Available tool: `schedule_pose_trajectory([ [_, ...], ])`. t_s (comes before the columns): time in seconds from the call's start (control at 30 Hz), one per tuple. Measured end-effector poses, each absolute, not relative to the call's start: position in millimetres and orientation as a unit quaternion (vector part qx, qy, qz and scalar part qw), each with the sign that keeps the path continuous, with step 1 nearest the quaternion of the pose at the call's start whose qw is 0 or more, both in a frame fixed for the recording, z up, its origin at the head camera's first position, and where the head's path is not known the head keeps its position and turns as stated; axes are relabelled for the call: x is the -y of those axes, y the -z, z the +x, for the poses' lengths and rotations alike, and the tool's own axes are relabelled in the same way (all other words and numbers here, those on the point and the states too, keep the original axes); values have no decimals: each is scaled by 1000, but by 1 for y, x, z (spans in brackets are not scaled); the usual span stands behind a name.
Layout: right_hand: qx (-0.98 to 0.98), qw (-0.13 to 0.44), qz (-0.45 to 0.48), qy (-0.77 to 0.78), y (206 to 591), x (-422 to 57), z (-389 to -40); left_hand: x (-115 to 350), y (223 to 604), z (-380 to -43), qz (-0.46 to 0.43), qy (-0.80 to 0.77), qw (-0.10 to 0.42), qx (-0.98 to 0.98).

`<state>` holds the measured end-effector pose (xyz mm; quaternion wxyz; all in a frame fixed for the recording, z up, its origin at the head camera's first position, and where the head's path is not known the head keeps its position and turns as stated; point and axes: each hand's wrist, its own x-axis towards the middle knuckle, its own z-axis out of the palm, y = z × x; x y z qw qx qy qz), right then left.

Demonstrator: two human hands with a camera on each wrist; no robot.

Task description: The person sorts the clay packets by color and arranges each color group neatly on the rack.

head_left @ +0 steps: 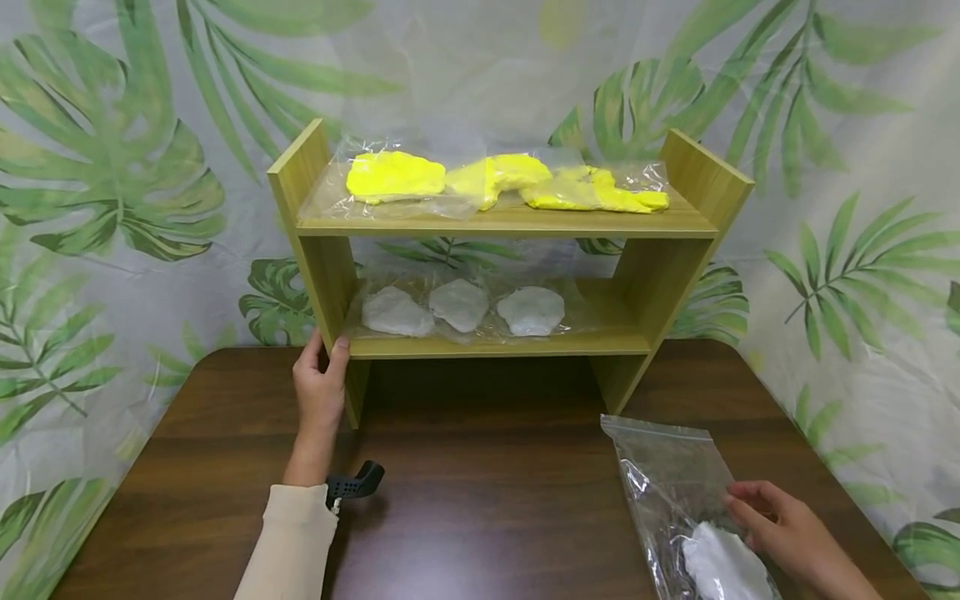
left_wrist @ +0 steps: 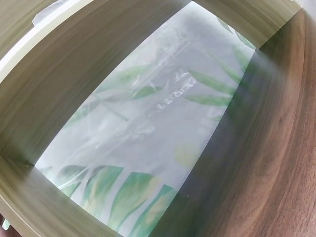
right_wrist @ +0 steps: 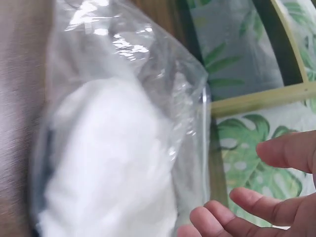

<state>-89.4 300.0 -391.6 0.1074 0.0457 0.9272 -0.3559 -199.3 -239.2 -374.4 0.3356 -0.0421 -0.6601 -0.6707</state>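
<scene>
My left hand (head_left: 321, 383) grips the left side panel of a two-tier wooden shelf (head_left: 495, 346), with the thumb at the front end of the lower board. At the lower right my right hand (head_left: 783, 529) is beside a clear zip bag (head_left: 667, 454) holding a white lump (head_left: 723, 560). In the right wrist view, the thumb (right_wrist: 286, 150) and fingers (right_wrist: 212, 222) are spread apart at the edge of the bag, with nothing pinched between them. The left wrist view shows the space under the lower board; the left hand is hidden there.
Bagged yellow pieces (head_left: 393, 177) lie along the top board. Three bagged white lumps (head_left: 531, 311) lie on the lower board. The shelf stands at the back of a dark wooden table (head_left: 480, 483), before a leaf-print cloth (head_left: 480, 67). A black wrist mount (head_left: 356, 482) juts from the left sleeve.
</scene>
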Motion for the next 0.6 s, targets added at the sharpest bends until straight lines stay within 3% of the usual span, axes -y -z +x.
schedule_pose_trajectory([
  [0.33,-901,161,108,389,405,-319,-70,240,374,-199,-40,675,333,658],
  [0.6,-911,188,160,329,427,-331,-64,240,373,-198,-37,673,330,661],
])
